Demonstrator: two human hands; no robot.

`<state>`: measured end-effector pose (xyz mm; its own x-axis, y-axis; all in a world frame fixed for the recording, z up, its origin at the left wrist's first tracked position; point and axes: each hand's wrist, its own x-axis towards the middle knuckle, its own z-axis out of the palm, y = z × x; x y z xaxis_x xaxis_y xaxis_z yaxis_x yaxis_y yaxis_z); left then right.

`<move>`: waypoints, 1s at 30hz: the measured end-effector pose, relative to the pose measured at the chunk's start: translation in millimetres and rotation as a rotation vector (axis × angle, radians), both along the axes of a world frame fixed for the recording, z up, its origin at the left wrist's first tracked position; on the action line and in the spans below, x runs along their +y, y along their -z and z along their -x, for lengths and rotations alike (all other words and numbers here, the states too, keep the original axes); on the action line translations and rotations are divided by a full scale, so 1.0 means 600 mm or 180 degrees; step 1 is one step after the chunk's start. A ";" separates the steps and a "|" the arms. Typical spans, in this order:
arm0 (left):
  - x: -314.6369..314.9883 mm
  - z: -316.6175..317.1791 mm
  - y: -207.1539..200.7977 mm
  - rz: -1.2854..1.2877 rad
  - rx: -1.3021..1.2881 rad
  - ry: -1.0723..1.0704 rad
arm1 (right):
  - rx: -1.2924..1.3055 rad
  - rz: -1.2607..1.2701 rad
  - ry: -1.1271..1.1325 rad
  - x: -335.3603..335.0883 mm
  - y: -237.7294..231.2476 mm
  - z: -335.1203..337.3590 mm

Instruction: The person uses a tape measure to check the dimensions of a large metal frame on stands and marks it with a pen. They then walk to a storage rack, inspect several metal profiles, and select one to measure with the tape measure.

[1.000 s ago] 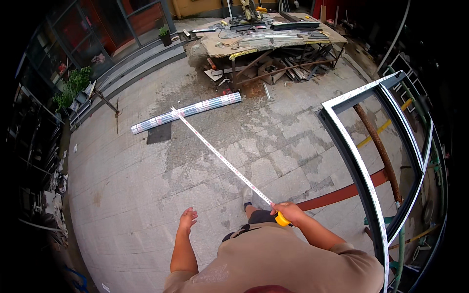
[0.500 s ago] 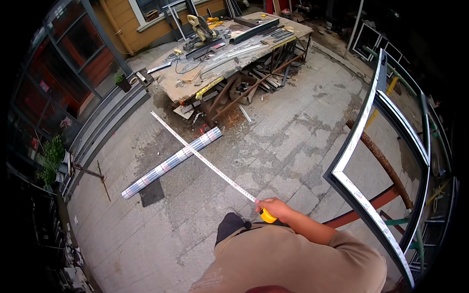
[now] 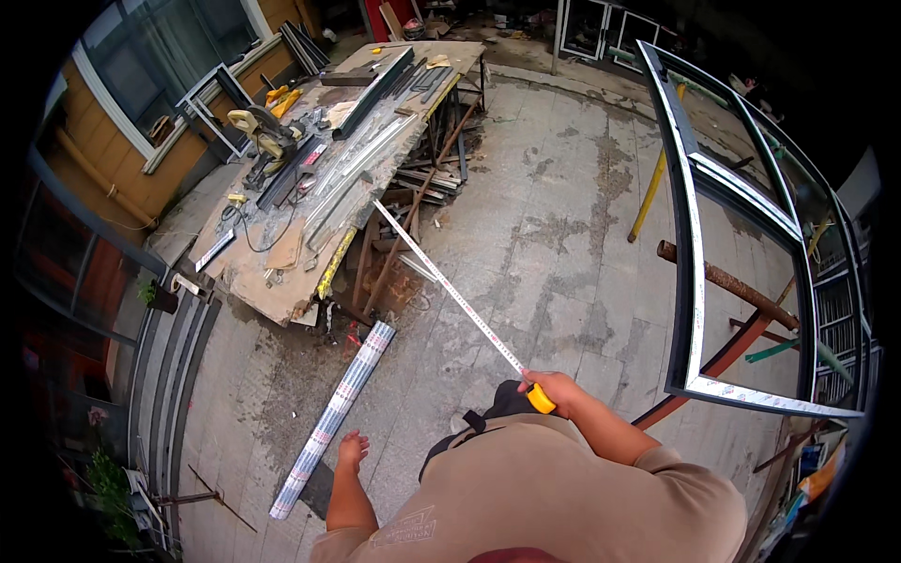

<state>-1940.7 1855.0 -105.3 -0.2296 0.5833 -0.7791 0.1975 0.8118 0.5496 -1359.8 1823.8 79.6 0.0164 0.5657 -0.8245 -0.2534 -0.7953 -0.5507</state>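
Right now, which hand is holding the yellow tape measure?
The right hand. It grips the yellow tape measure, with the long white blade stretching out ahead. The left hand is different: it looks empty.

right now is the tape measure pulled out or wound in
Pulled out: its long white blade extends from the yellow case held in the right hand.

the right hand [image 3: 557,388] grips a yellow tape measure [image 3: 541,401], its blade [image 3: 469,314] extended toward the worktop [image 3: 251,287]; the left hand [image 3: 353,448] hangs open.
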 end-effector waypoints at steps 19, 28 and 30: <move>0.612 -0.435 0.071 0.0634 -0.0247 0.2476 | 0.0348 -0.0297 0.1403 0.639 0.032 -0.333; 1.035 -0.625 0.126 0.0760 -0.0408 0.2679 | 0.0377 -0.0652 0.2080 0.940 0.004 -0.554; 1.150 -0.666 0.163 0.0666 -0.0513 0.2985 | 0.0345 -0.0556 0.2242 0.985 0.029 -0.600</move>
<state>-1541.1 2545.0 -203.0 0.3760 0.3213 -0.8691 0.7484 0.4477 0.4893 -999.9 2414.7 62.2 0.3481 0.5744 -0.7409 -0.7324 -0.3267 -0.5973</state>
